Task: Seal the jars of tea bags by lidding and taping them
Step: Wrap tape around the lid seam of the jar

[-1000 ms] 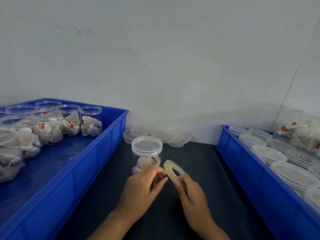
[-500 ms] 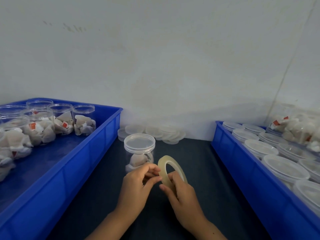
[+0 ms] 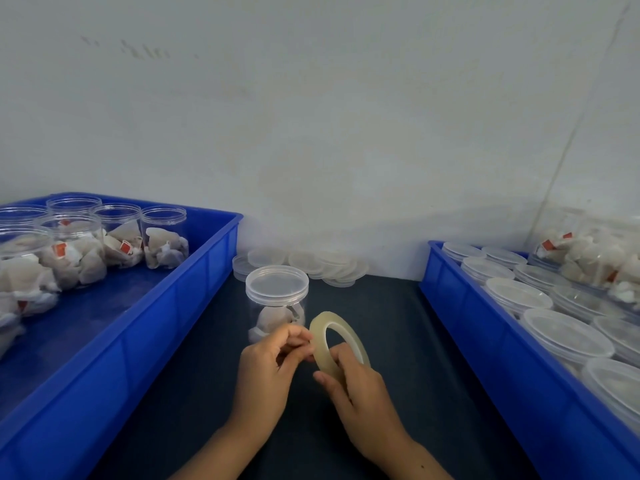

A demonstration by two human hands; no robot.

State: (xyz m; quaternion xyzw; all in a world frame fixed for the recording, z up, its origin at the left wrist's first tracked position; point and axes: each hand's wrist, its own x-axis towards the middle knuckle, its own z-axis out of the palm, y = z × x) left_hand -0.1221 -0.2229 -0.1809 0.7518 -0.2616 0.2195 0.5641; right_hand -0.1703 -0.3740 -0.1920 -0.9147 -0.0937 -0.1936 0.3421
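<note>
A clear plastic jar [image 3: 277, 299] with tea bags inside and a lid on top stands on the dark table, just behind my hands. My right hand [image 3: 360, 393] grips a thin roll of clear tape [image 3: 322, 344] held upright on edge. The fingertips of my left hand [image 3: 270, 368] pinch at the roll's left rim, where the tape end lies. Both hands are in front of the jar and do not touch it.
A blue bin [image 3: 194, 306] on the left holds several open jars of tea bags [image 3: 162, 244]. A second blue bin [image 3: 485, 344] on the right holds several lidded jars [image 3: 564, 334]. Loose clear lids [image 3: 325, 265] lie against the white wall behind the jar.
The tape roll has turned more upright in my right hand, and my left fingertips have closed onto its rim. The jar stays where it was.
</note>
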